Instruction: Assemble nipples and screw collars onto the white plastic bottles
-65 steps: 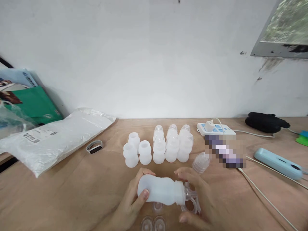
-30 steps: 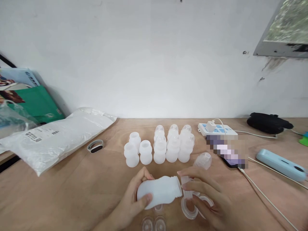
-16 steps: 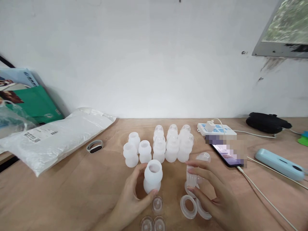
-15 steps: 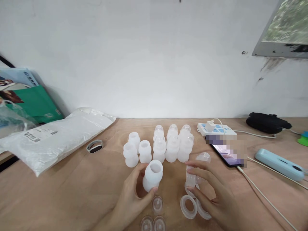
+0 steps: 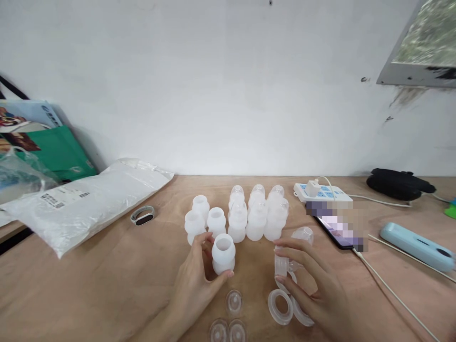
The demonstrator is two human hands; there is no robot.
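Note:
My left hand (image 5: 194, 278) curls loosely round a small white, waisted baby bottle (image 5: 223, 251), uncapped and upright, thumb across its lower front. Whether its base rests on the table is hard to see. In my right hand (image 5: 313, 280), a translucent screw ring (image 5: 281, 261) is pinched on edge between thumb and fingers. Below that hand lies another ring (image 5: 280, 307), with more rings partly hidden. A clear dome cap (image 5: 304, 234) sits behind my right fingers. Clear round discs with a central nub, like teats (image 5: 234, 302), lie between my hands.
Three open white bottles (image 5: 200, 209) stand behind my left hand. Several dome-capped bottles (image 5: 256, 221) stand in rows beside them. Left are a wristband (image 5: 143, 216) and a white plastic parcel (image 5: 96, 199); right, a phone (image 5: 335, 228), a power strip (image 5: 326, 192) and a light-blue case (image 5: 415, 244).
My left hand and its bottle have moved slightly away from me and left. The bottle has gone from tilted to upright, and the left fingers look looser. My right hand has barely moved.

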